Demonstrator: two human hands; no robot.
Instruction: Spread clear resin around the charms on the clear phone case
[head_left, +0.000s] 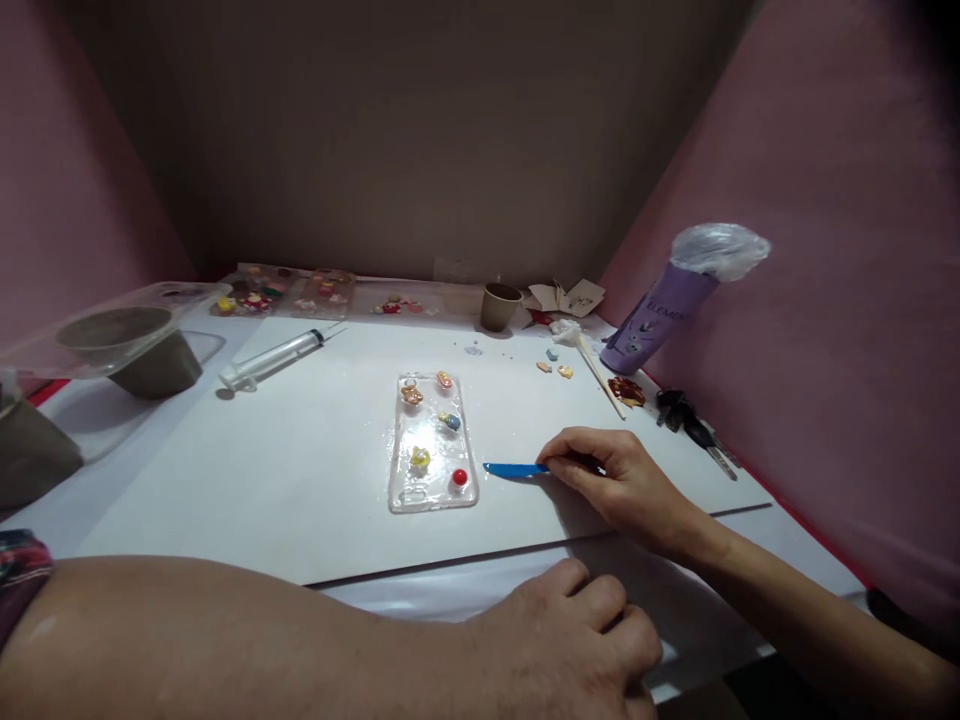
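Since the blue knife [514, 470] looks light and stiff, pinching one end, as the right hand [619, 484] does, suits; the left hand [574, 635] hides its grip.

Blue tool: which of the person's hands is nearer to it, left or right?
Right. The right hand pinches one end of the blue tool; the left hand is apart from it, below the white board's near edge in the view.

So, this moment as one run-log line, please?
right hand: holds blue, knife-shaped plastic tool beside clear rectangular phone case | left hand: curled, palm hidden | case: on white board, bearing colourful charms
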